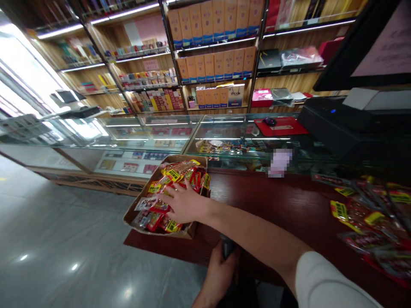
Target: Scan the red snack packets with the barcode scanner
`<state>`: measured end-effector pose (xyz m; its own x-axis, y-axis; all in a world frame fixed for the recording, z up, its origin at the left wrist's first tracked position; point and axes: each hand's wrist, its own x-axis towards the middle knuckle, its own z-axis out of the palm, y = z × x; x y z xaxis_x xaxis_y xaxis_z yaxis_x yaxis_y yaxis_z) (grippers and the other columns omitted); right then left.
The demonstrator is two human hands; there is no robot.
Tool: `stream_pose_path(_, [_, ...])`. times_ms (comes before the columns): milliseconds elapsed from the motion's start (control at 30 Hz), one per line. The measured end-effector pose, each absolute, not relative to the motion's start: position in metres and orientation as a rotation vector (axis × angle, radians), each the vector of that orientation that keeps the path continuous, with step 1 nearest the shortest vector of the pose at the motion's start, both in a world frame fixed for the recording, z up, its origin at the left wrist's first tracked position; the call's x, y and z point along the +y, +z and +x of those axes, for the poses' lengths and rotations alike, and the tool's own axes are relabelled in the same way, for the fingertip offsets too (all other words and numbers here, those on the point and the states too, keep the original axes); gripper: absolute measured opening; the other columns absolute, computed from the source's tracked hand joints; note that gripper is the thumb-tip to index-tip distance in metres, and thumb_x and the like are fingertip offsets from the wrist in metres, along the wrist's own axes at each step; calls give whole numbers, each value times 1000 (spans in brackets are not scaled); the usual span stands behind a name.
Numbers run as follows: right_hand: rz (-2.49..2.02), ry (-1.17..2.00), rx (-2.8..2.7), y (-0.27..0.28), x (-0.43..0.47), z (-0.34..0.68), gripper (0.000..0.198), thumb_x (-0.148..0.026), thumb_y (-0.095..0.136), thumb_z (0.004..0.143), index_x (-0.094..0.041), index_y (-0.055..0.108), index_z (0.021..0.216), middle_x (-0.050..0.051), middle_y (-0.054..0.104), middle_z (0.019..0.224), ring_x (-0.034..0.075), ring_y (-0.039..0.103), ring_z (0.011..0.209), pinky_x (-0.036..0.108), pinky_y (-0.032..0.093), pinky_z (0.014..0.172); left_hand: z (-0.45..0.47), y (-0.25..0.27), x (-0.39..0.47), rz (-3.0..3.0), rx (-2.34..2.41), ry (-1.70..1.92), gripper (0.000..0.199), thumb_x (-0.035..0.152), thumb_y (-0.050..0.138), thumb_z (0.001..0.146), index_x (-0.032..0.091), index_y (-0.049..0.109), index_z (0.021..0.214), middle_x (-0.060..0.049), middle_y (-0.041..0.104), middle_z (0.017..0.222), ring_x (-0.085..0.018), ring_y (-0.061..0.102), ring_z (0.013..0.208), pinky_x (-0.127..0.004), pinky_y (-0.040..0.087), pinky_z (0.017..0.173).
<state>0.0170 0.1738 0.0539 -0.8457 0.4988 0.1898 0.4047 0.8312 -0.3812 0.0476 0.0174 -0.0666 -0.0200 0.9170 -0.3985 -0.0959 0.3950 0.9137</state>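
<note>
The work with the packets looks partway along: many lie in the box [189,233], which stands at the left end of the counter [244,192], heaped in overlapping layers, while a second lot, the loose packets [356,211], is spread at the right end. Which way they are being moved, if at all, this moment does not settle, so what is left cannot be counted. The right hand [184,203] reaches across to the box, fingers spread over the packets [173,174] there; it seems to rest on them, but whether any is gripped under the palm I cannot tell. The left hand [221,267], low at the counter's near edge, is wrapped round a dark handle [227,247]; the rest of that tool is lost in shadow and behind the right forearm, so its kind is uncertain. The right hand covers part of the box's contents, the loose packets run off the right edge and are blurred, the print is unreadable, and a small object [280,162] near the glass is pixelated out.
</note>
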Motion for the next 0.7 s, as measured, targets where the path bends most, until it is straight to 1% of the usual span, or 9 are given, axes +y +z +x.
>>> stream_pose_path(100, [-821,518,-2493,56,164,90,62,-36,53,97,-27,35,155,10,43,160,29,38,147,62,18,122,46,-62,20,853,1316,963,39,50,75,73,16,61,86,9,51,50,-7,41,37,-17,34,34])
stream_pose_path(167, [-1061,536,-2301,43,156,159,55,-36,49,99,-32,39,153,4,49,157,24,43,145,54,22,123,46,-60,23,870,1315,939,47,53,75,72,14,63,95,10,50,49,-7,41,36,-18,35,34])
stream_pose_path(200, [-1267,491,-2171,33,152,197,51,-35,46,99,-31,44,150,5,51,155,24,43,145,53,25,122,47,-59,24,877,1320,925,52,56,76,71,13,64,98,10,50,49,-8,41,35,-18,35,33])
stream_pose_path(267, [-1780,301,-1851,5,142,277,50,-35,41,100,-21,51,147,12,49,156,31,36,148,57,24,120,48,-57,27,897,1332,902,58,60,76,68,12,64,98,10,50,48,-8,42,34,-19,35,33])
stream_pose_path(333, [-2238,106,-1564,-25,130,348,56,-39,40,99,-11,50,147,20,41,159,42,26,151,69,16,118,50,-57,28,930,1342,888,61,63,76,67,11,64,96,10,50,46,-8,41,33,-19,35,33])
stream_pose_path(433, [-2553,-51,-1371,-59,116,413,61,-42,32,101,-4,52,143,26,43,156,47,26,149,78,5,113,52,-58,30,968,1370,888,64,67,75,66,12,63,95,10,50,43,-8,42,31,-19,34,34])
stream_pose_path(567, [-2594,-53,-1498,-72,106,400,57,-40,31,101,-6,59,137,27,53,148,40,42,143,73,-2,116,55,-55,31,980,1401,905,64,67,75,66,12,64,98,10,51,43,-9,42,31,-20,36,34])
stream_pose_path(633, [-2502,-3,-1603,-71,104,363,58,-40,35,100,-3,56,140,31,50,149,39,46,140,71,1,117,57,-51,32,991,1411,902,60,64,76,67,13,65,96,10,51,42,-9,43,32,-20,37,36])
stream_pose_path(700, [-2350,115,-1724,-67,102,324,59,-42,38,100,-4,54,142,31,47,151,39,45,141,70,9,117,58,-47,32,1008,1418,900,56,62,76,69,13,65,94,9,52,43,-9,44,34,-20,39,38])
